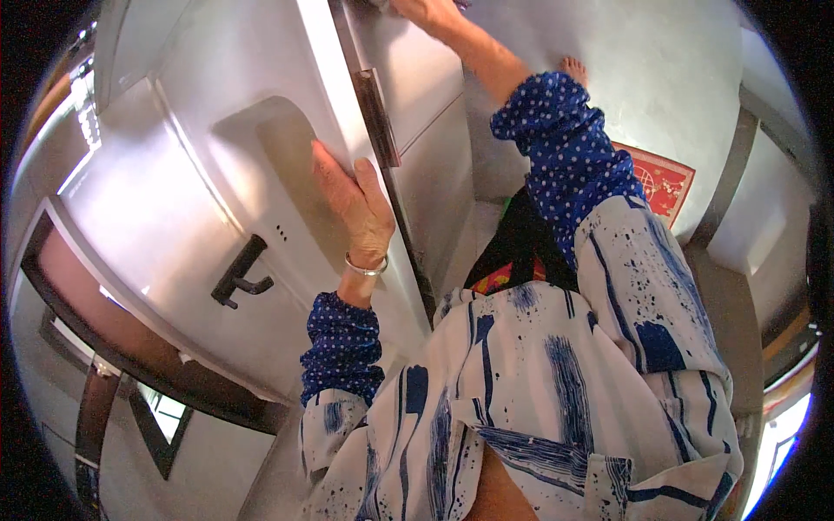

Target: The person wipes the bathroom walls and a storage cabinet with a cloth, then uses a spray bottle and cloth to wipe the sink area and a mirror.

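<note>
Nearest to me, at six o'clock, I see the white and blue blouse of the wearer, with spotted blue cuffs on both arms. From it the left arm goes toward eleven o'clock, with a silver bangle at the wrist. The left grip lies on the front rim of the white basin; its thumb and fingers are apart and, as I see it, clamped on nothing.

The relation which matters to me is this: the long axis of the rim runs from about five o'clock to eleven o'clock, and the basin's hollow lies at nine to ten o'clock from the left grip. A black tap stands at eight o'clock from it. The dark handle of the pale cabinet lies at one o'clock, and in this view the left grip is the nearer one.

Farther, at twelve o'clock, the right grip is cut by the upper edge, so I cannot tell if its fingers are together or apart. Beyond, on the grey floor, are a bare foot and a red patterned piece at two o'clock.
</note>
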Motion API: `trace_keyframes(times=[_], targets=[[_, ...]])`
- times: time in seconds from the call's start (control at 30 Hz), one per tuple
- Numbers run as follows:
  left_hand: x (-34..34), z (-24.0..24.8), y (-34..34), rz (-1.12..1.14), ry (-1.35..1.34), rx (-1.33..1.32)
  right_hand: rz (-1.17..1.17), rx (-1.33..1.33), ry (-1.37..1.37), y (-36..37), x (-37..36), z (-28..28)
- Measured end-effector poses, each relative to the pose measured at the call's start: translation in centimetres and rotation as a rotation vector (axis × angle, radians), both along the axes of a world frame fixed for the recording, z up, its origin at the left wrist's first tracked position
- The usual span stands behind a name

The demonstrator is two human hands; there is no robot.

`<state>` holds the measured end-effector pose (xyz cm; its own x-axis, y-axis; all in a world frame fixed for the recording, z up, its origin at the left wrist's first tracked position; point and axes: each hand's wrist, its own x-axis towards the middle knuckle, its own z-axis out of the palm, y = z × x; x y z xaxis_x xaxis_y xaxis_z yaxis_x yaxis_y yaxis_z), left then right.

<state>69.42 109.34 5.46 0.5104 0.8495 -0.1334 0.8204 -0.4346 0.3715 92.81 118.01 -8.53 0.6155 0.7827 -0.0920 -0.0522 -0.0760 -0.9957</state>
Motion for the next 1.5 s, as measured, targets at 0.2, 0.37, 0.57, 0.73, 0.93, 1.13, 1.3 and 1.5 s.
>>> trace_keyframes(times=[0.2,0.37,0.57,0.73,0.93,1.13,1.3,1.5], targets=[[-0.1,-0.1,0.2,-0.035,-0.142,0.061,0.261,-0.193,-0.556,-2.2,-3.1,0.8],[0.7,0.0,-0.1,-0.055,-0.124,0.072,0.143,-0.019,-0.817,-11.0,-7.8,7.2],[0.4,-0.3,-0.1,-0.067,-0.08,0.086,0.416,-0.056,-0.991,-13.1,-8.1,7.4],[0.7,-0.1,-0.2,-0.018,-0.112,0.046,-0.062,-0.078,-0.847,-4.8,1.5,8.4],[1.0,0.4,-0.2,0.022,-0.147,0.001,0.074,-0.083,-0.975,-2.3,-0.4,7.0],[0.5,0.9,-0.1,0.032,-0.158,-0.009,0.286,-0.32,-1.491,-8.7,-7.1,9.1],[0.3,0.7,-0.4,0.008,-0.184,0.015,0.312,-0.027,-1.117,-12.1,-11.1,8.8],[-1.3,0.6,-0.8,0.047,-0.17,0.07,0.735,-0.093,-0.539,-19.3,-12.9,12.2]])
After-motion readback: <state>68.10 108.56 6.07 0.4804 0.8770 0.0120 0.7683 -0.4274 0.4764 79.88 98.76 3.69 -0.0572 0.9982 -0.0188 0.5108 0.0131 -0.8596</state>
